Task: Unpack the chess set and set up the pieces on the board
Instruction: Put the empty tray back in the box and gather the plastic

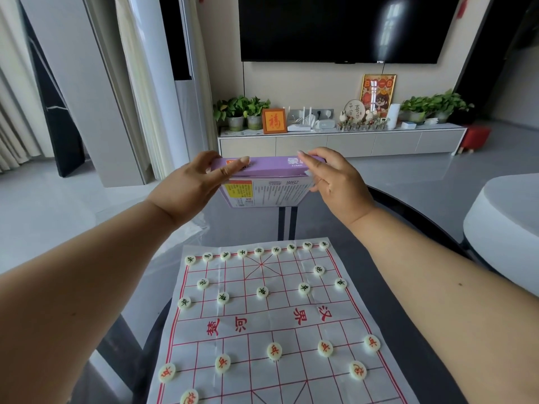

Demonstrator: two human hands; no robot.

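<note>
Two hands of mine hold the purple box [267, 182] up beyond the far edge of the board: my left hand [192, 185] grips its left end, thumb laid along the top face, and my right hand [332, 182] pinches the right end with curled fingers. Its flat cardboard underside faces me, printed with small text too fine to read and a yellow-orange label; my hands cover both ends, so I cannot tell whether a flap is open.

Below lies the board [271, 325], a thin creased sheet with a red grid and red characters across its middle, its near edge cut off by the frame. Round, cream, disc-shaped pieces sit on it: green-marked pieces [262, 292] along the far rows, red-marked pieces [274, 351] nearer me, the lowest one partly out of view.

The sheet rests on a dark, glossy round table [431, 345]. Farther off stand a low cabinet [350, 144] with potted plants [242, 110] and a wall-mounted television [344, 27].
</note>
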